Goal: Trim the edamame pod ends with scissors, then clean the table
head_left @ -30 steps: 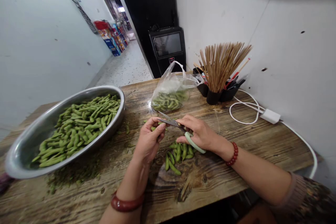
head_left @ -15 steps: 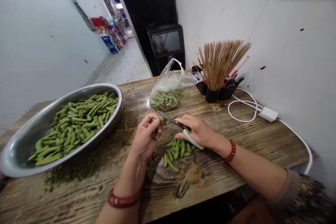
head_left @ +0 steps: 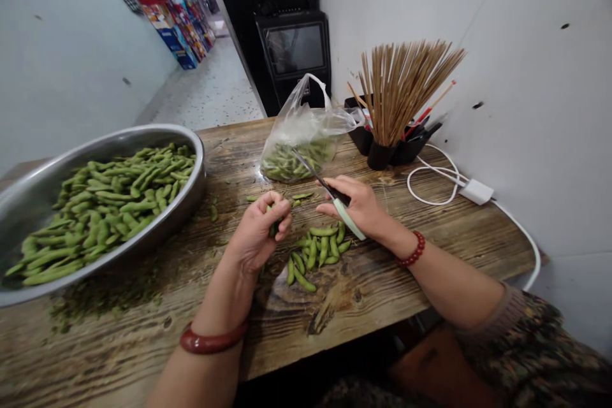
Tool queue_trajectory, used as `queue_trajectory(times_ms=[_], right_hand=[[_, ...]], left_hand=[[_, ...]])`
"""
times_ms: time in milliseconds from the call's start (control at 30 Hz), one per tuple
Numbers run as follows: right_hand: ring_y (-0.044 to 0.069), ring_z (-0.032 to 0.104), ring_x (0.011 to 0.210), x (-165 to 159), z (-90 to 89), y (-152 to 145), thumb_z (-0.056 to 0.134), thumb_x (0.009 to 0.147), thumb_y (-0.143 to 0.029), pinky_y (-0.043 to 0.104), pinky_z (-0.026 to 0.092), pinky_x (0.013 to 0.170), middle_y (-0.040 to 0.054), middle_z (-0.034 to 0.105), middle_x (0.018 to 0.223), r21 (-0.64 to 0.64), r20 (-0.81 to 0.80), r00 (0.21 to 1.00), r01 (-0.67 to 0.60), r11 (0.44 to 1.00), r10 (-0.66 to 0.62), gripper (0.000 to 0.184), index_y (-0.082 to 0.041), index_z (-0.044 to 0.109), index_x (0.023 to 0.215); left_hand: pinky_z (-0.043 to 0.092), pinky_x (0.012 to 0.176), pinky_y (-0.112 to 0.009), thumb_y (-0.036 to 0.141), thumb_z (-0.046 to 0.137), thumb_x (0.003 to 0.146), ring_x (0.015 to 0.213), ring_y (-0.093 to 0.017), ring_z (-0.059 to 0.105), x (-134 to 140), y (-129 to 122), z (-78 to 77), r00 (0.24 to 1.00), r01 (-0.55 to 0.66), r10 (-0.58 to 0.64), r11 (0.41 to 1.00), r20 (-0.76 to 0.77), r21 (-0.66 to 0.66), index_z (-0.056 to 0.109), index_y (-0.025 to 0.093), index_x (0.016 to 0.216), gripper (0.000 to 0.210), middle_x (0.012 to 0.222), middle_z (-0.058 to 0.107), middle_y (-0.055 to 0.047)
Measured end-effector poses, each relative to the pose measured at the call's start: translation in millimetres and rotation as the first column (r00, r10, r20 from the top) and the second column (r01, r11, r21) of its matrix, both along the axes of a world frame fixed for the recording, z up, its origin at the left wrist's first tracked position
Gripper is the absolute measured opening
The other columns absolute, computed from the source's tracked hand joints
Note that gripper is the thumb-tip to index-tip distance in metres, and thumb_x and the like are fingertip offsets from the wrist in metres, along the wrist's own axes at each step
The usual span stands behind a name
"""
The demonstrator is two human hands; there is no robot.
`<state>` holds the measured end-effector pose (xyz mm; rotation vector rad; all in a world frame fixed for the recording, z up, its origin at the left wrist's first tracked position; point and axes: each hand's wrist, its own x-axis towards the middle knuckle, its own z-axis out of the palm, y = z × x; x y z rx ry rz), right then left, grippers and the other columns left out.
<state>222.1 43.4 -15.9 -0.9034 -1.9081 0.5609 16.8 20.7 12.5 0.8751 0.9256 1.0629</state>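
My left hand (head_left: 262, 226) is closed around green edamame pods, mostly hidden by the fingers. To its right, my right hand (head_left: 356, 204) grips a pair of scissors (head_left: 345, 217) with a pale green handle, the blades pointing up and to the left, apart from the left hand. On the table between and below the hands lies a small heap of edamame pods (head_left: 313, 252). A few loose pods (head_left: 302, 196) rest just beyond them. At the left, a large metal basin (head_left: 199, 166) holds many pods (head_left: 115, 204).
A clear plastic bag (head_left: 299, 146) of pods stands behind my hands on the wooden table (head_left: 382, 293). Thin wooden sticks (head_left: 404, 92) fill a black holder (head_left: 381, 156) near the wall. A white cable with an adapter (head_left: 477, 191) lies at the right. Trimmings (head_left: 105, 296) lie beside the basin.
The scissors have moved away from the left hand and the pod there. The whole view has shifted, so things sit higher and further left. More of the pod heap shows.
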Motion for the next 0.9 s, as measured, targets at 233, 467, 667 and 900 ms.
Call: queue_trajectory(times_ms=[233, 467, 667, 900], right_hand=[[0.016, 0.057, 0.077, -1, 2.5, -2, 0.067, 0.082, -0.043, 0.027, 0.045, 0.070, 0.0040, 0.060, 0.085, -0.013, 0.042, 0.999, -0.026, 1.000, 0.026, 0.041, -0.016, 0.063, 0.113], [0.016, 0.057, 0.078, -2, 3.0, -3, 0.067, 0.083, -0.039, 0.027, 0.045, 0.072, 0.0043, 0.060, 0.086, -0.007, 0.059, 0.997, -0.044, 0.999, 0.045, 0.040, -0.014, 0.061, 0.114], [0.016, 0.055, 0.076, -2, 2.1, -3, 0.067, 0.082, -0.038, 0.027, 0.044, 0.070, 0.0040, 0.059, 0.083, -0.005, 0.090, 0.995, -0.029, 1.000, 0.030, 0.039, -0.014, 0.062, 0.112], [0.017, 0.058, 0.078, -4, 1.7, -3, 0.073, 0.078, -0.034, 0.027, 0.045, 0.071, 0.0045, 0.062, 0.085, -0.007, 0.019, 0.999, -0.042, 0.999, 0.042, 0.040, -0.014, 0.063, 0.111]], left_hand=[[0.039, 0.051, -0.022, 0.024, 0.066, 0.077, 0.060, -0.014, 0.053, 7, -1, -5.4, 0.866, 0.157, 0.010, 0.944, -0.500, 0.291, 0.071, 0.019, 0.082, 0.009, 0.071, 0.063, -0.003], [0.042, 0.062, -0.026, 0.017, 0.076, 0.064, 0.069, -0.020, 0.058, 18, -4, -26.8, 0.741, 0.309, 0.058, 0.855, -0.669, 0.416, 0.075, 0.028, 0.077, 0.017, 0.071, 0.064, -0.004], [0.041, 0.062, -0.026, 0.017, 0.073, 0.065, 0.069, -0.019, 0.058, 15, -5, -28.2, 0.674, 0.373, 0.082, 0.820, -0.734, 0.434, 0.073, 0.027, 0.073, 0.013, 0.074, 0.065, -0.003], [0.035, 0.059, -0.024, 0.024, 0.071, 0.069, 0.061, -0.013, 0.048, 4, 0, -8.1, 0.740, 0.132, 0.164, 0.915, -0.652, 0.380, 0.067, 0.018, 0.072, 0.007, 0.065, 0.056, 0.001]])
